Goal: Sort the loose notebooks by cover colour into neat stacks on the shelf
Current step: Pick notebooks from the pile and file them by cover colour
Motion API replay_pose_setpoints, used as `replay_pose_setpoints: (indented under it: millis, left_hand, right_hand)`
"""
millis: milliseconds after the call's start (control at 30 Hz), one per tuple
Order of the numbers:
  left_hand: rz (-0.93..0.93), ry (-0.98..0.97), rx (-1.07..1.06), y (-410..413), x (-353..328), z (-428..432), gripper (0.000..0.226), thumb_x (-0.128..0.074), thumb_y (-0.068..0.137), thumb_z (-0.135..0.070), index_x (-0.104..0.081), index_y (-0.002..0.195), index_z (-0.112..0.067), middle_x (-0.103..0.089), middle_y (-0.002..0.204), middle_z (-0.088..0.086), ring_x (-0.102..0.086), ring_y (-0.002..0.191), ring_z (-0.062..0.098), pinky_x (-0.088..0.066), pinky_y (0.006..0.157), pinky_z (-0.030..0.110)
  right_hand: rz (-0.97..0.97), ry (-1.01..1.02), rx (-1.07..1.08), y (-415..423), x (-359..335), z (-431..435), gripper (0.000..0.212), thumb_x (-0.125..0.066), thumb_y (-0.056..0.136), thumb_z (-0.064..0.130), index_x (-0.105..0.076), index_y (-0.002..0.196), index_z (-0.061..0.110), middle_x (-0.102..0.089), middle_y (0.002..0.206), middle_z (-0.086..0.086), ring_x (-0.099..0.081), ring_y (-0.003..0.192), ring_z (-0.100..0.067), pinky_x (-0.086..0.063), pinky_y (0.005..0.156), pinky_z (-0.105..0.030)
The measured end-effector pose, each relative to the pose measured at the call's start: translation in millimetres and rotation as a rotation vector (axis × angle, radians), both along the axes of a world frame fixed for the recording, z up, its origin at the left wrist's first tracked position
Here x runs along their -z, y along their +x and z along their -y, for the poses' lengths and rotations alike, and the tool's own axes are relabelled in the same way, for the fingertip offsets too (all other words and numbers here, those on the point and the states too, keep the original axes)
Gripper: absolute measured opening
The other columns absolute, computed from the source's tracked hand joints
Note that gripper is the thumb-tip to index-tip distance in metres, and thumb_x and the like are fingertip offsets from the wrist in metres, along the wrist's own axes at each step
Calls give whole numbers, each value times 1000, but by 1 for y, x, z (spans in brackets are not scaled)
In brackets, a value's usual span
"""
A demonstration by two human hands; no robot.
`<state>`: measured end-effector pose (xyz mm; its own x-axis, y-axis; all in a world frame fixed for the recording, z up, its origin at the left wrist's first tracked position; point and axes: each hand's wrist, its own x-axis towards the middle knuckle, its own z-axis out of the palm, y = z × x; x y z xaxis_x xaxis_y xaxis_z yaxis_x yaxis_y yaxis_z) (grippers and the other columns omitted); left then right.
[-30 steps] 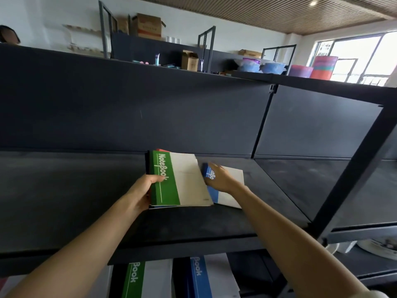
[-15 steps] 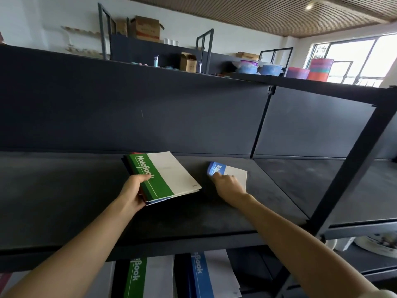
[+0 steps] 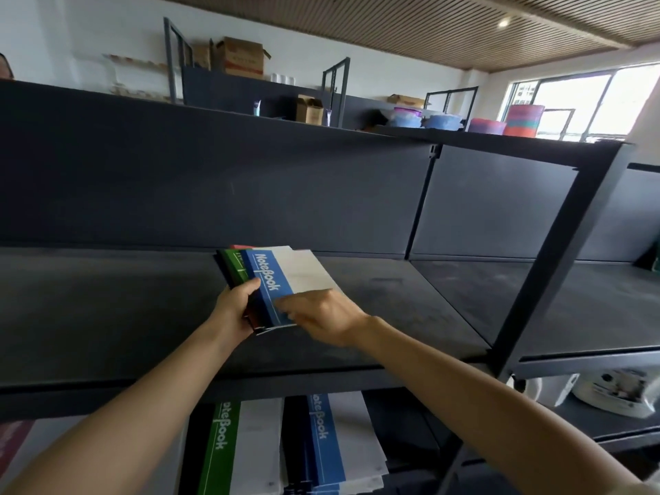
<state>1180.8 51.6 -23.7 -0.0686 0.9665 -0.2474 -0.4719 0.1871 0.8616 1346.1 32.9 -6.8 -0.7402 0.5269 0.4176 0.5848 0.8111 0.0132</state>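
A blue-spined notebook (image 3: 285,276) lies on top of a small pile over the dark shelf (image 3: 107,316). Under it a green-spined notebook (image 3: 234,264) shows at the left, and a sliver of a red cover (image 3: 238,247) peeks out at the back. My left hand (image 3: 234,309) grips the pile at its near left corner, thumb on top. My right hand (image 3: 321,316) holds the blue notebook's near edge, fingers on the cover. On the shelf below lie a green notebook stack (image 3: 243,448) and a blue notebook stack (image 3: 339,437).
A slanted black upright (image 3: 557,255) divides this shelf bay from the one on the right. A red cover (image 3: 14,437) shows at the lower left. White bags (image 3: 614,391) sit on the lower right shelf. Boxes and coloured tubs stand on top of the unit.
My right hand picked up the blue notebook from the shelf and brought it left onto the green one. My left hand keeps hold of the pile, now tilted and nearer to me.
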Motion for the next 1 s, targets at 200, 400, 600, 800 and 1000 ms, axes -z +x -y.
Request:
replay_pose_setpoints:
  millis: [200, 400, 600, 800, 1000]
  left_hand:
    - [-96, 36, -17, 3, -14, 27, 40, -55, 95, -23, -47, 133, -17, -60, 121, 10, -60, 92, 27, -47, 64, 36]
    - [-128, 27, -8, 28, -10, 82, 42, -55, 94, -36, -51, 130, -15, -62, 114, 10, -61, 86, 25, -47, 64, 35]
    - [-39, -94, -16, 51, 13, 165, 40, -53, 95, -35, -52, 130, -15, -61, 119, 9, -60, 94, 25, -46, 74, 36]
    - [-19, -185, 28, 58, 66, 257, 18, -47, 97, -15, -57, 112, -15, -65, 100, 6, -61, 85, 22, -46, 68, 36]
    - [-166, -315, -26, 63, 134, 304, 18, -51, 95, -7, -56, 111, -13, -61, 118, 14, -57, 105, 30, -45, 89, 42]
  right_hand:
    - [-400, -471, 774, 15, -17, 0, 34, -51, 91, 29, -52, 113, 4, -59, 109, -11, -57, 99, -30, -43, 71, -32]
    - [-1037, -1118, 711, 39, -7, 36, 40, -72, 82, 17, -58, 114, -2, -64, 115, -17, -61, 105, -33, -50, 93, -49]
    - [-1103, -1047, 678, 56, 20, 120, 28, -60, 90, 10, -57, 117, 4, -57, 97, -8, -55, 88, -25, -46, 71, -34]
    - [-1003, -1112, 745, 67, 80, 200, 25, -58, 91, 12, -60, 115, 4, -57, 96, -5, -53, 86, -21, -45, 66, -30]
    - [-984, -1312, 901, 72, 159, 254, 24, -59, 90, 10, -60, 113, 5, -60, 98, -8, -55, 85, -24, -45, 68, -29]
